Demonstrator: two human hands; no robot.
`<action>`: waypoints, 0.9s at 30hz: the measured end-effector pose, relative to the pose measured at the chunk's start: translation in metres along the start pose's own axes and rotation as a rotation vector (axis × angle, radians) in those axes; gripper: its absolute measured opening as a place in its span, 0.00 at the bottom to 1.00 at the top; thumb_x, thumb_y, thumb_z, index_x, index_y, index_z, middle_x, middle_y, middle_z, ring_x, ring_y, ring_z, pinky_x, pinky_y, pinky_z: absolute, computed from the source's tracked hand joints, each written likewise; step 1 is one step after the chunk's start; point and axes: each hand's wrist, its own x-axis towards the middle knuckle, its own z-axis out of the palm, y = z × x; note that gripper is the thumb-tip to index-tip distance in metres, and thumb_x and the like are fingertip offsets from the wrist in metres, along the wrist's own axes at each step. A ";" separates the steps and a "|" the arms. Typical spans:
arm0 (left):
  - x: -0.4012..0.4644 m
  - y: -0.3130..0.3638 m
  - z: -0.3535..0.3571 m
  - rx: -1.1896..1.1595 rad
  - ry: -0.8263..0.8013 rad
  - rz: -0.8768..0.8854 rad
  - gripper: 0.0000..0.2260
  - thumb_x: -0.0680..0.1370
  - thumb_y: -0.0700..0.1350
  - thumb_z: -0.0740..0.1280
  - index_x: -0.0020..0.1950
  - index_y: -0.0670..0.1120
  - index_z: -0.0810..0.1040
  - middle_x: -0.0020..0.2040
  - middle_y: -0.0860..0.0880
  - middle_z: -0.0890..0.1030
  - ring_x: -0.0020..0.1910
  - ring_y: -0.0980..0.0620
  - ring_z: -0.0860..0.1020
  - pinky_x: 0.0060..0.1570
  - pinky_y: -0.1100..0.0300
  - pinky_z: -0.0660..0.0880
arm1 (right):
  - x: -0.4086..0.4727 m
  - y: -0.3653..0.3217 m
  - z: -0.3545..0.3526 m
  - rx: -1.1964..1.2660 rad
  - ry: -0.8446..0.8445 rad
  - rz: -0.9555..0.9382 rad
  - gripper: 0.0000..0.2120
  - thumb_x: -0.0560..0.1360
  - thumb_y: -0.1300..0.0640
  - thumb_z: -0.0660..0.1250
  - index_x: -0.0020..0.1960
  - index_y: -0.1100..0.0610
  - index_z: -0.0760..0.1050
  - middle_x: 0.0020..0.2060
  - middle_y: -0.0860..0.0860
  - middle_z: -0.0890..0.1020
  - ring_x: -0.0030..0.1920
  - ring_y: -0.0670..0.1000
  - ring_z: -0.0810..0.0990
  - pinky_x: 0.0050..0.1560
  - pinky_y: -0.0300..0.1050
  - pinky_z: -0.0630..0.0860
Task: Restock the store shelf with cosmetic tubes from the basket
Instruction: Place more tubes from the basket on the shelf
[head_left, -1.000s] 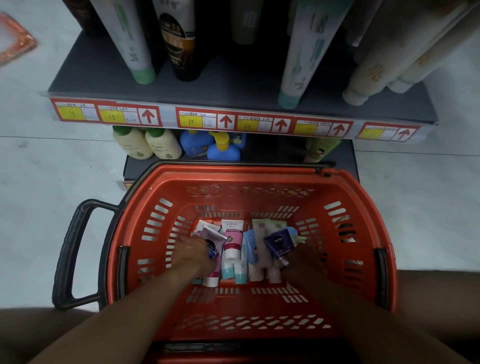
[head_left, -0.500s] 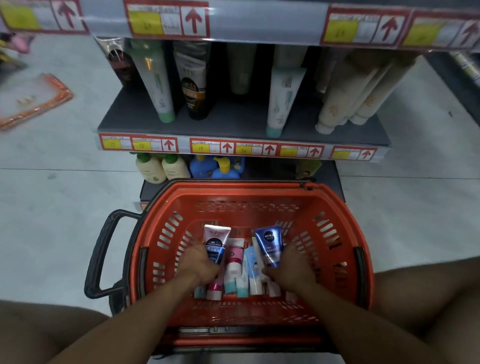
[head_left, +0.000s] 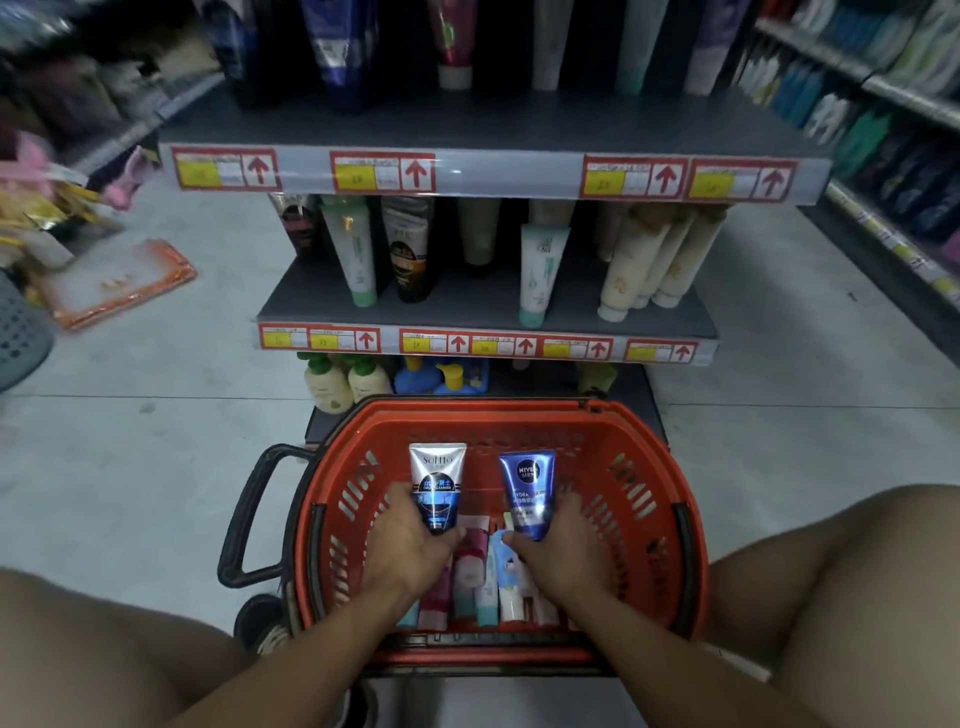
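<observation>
Above the basket (head_left: 644, 467), two hands hold two tubes.

Bare forearms, bare knees, no sleeves or jewellery visible.

Left forearm: enters from the lower left, angled up and inward. Left hand (head_left: 410, 545): back of hand toward the camera, fingers curled round the lower end of a silver-and-blue tube (head_left: 436, 486), thumb at the tube's right edge, tube upright above the hand.

Right forearm: enters from the lower right, angled up and inward, mirroring the left. Right hand (head_left: 563, 551): back of hand toward the camera, fingers curled round the lower end of a dark blue tube (head_left: 529, 491), thumb at the tube's left edge, tube upright.

Hands: level with each other, near but apart.

Bare thighs: one at each lower corner, outside the forearms.
</observation>
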 end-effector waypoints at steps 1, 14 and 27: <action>-0.004 0.003 -0.003 -0.005 0.012 0.013 0.30 0.70 0.54 0.82 0.59 0.53 0.64 0.44 0.58 0.77 0.43 0.53 0.80 0.42 0.61 0.75 | -0.004 -0.002 -0.002 0.014 0.010 -0.011 0.29 0.68 0.42 0.81 0.57 0.49 0.66 0.48 0.45 0.82 0.43 0.49 0.80 0.37 0.44 0.71; -0.032 0.042 -0.060 -0.205 0.225 0.080 0.32 0.69 0.52 0.82 0.67 0.51 0.68 0.55 0.53 0.83 0.54 0.50 0.83 0.55 0.52 0.81 | -0.031 -0.061 -0.038 0.180 0.187 -0.128 0.28 0.71 0.45 0.79 0.61 0.49 0.66 0.45 0.43 0.81 0.43 0.46 0.81 0.40 0.45 0.76; -0.021 0.114 -0.172 -0.309 0.451 0.229 0.31 0.69 0.51 0.81 0.67 0.53 0.70 0.55 0.53 0.83 0.53 0.50 0.83 0.53 0.52 0.81 | -0.027 -0.215 -0.102 0.160 0.257 -0.431 0.29 0.69 0.41 0.79 0.59 0.43 0.64 0.47 0.40 0.78 0.49 0.47 0.81 0.51 0.50 0.80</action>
